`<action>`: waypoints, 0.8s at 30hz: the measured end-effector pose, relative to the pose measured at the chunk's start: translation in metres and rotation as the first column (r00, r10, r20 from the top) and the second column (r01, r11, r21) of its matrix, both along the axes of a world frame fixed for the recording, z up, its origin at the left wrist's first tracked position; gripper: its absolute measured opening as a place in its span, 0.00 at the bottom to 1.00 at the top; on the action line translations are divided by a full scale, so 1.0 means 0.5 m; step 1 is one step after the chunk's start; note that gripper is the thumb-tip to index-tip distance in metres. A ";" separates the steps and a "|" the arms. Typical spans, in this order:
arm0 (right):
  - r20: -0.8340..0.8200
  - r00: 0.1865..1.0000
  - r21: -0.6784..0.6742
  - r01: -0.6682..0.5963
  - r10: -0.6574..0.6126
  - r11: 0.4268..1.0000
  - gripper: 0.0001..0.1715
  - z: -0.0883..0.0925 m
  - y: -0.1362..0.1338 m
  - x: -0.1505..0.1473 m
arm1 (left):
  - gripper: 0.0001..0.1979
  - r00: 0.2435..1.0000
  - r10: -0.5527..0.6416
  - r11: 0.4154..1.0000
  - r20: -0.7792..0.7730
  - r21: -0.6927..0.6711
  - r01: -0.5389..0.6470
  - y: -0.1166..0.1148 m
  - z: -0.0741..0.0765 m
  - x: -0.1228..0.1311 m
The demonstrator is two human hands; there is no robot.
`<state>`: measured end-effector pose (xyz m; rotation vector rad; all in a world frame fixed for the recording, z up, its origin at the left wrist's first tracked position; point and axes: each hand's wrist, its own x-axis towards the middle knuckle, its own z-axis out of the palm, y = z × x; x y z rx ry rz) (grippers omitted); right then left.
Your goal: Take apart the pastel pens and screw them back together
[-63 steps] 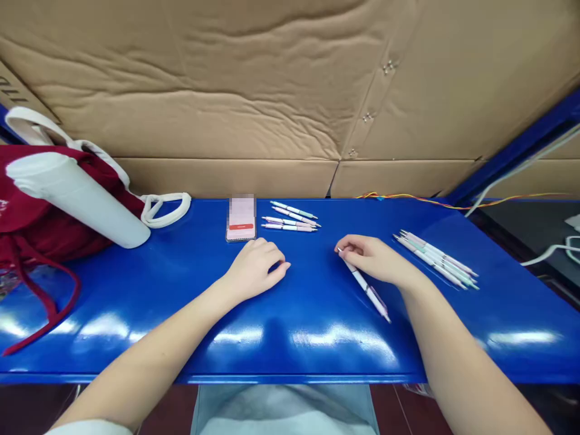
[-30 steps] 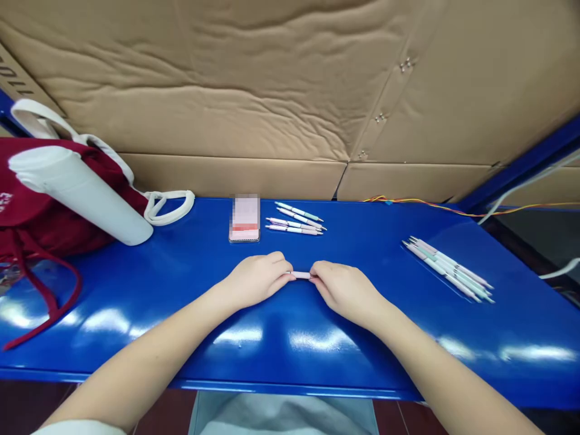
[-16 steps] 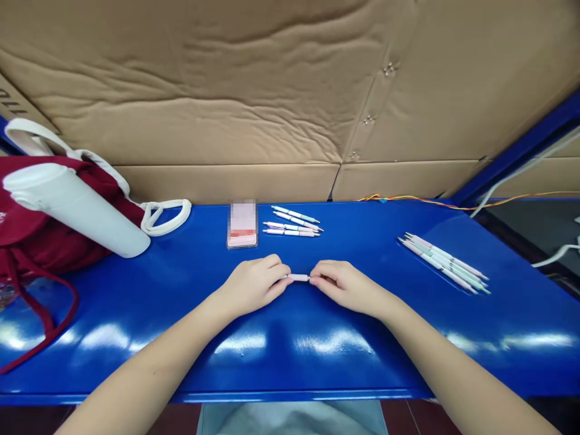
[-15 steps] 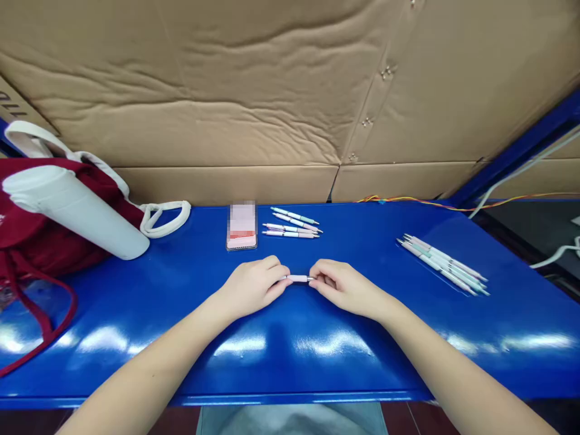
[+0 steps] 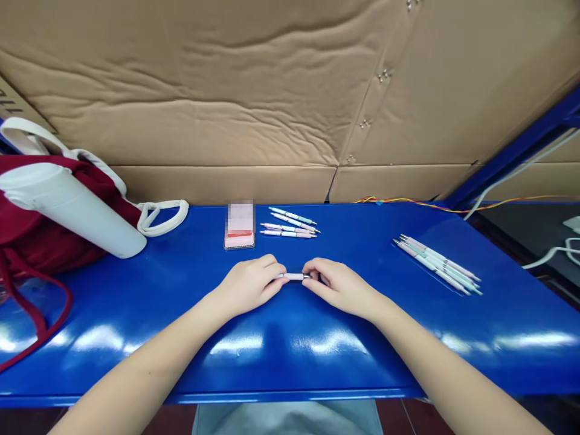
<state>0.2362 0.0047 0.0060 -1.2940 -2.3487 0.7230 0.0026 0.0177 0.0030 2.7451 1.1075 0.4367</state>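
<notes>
Over the middle of the blue table (image 5: 317, 326), both my hands pinch one pale pink pen (image 5: 294, 277), held level just above the surface. My left hand (image 5: 251, 283) grips its left end with closed fingers. My right hand (image 5: 338, 285) grips its right end, fingers curled. Only a short middle stretch of the pen shows between the fingertips.
Several pastel pens (image 5: 290, 222) lie at the back centre beside a phone (image 5: 240, 225). Another row of pens (image 5: 435, 263) lies to the right. A white bottle (image 5: 72, 208) rests on a dark red bag (image 5: 27, 229) at left. Cardboard (image 5: 272, 90) lines the back; cables (image 5: 453, 202) run at right.
My right hand brought the pen from the right to the centre, and my left hand took its other end. Over the last half second the hands have barely moved.
</notes>
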 end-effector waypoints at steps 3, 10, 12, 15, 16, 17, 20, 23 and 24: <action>0.007 1.000 0.019 -0.026 0.026 0.999 0.14 -0.004 0.002 -0.002 | 0.13 1.000 0.001 1.000 -0.008 -0.004 -0.001 0.000 0.001 0.000; 0.003 0.999 0.046 0.048 -0.048 0.998 0.02 -0.005 -0.003 -0.003 | 0.14 1.000 0.017 1.000 0.011 0.000 -0.017 0.000 0.002 0.000; 0.032 0.998 0.066 0.055 -0.058 0.996 0.02 -0.003 -0.002 0.000 | 0.15 1.000 0.010 1.000 0.008 0.008 -0.010 0.002 0.003 -0.001; 0.105 0.993 0.095 0.039 -0.049 0.995 0.04 0.000 0.006 0.010 | 0.15 1.000 0.024 0.999 -0.019 0.042 -0.023 0.009 0.002 -0.006; 0.134 0.990 0.104 0.036 -0.050 0.994 0.06 0.000 0.009 0.015 | 0.15 0.999 0.034 0.998 -0.031 0.056 -0.032 0.013 0.000 -0.009; 0.161 0.985 0.111 0.041 -0.059 0.993 0.07 0.000 0.014 0.020 | 0.14 0.998 0.039 0.997 -0.044 0.069 -0.036 0.017 -0.002 -0.011; 0.208 0.972 0.128 0.083 -0.108 0.988 0.09 -0.003 0.025 0.036 | 0.13 0.998 0.031 0.996 -0.054 0.082 -0.027 0.031 -0.009 -0.019; 0.203 0.971 0.143 0.099 -0.127 0.985 0.08 -0.008 0.028 0.040 | 0.13 0.999 0.033 0.998 -0.039 0.057 -0.030 0.038 -0.014 -0.021; 0.190 0.974 0.146 0.092 -0.119 0.985 0.08 -0.009 0.027 0.037 | 0.12 0.999 0.040 0.998 -0.028 0.056 -0.039 0.038 -0.014 -0.020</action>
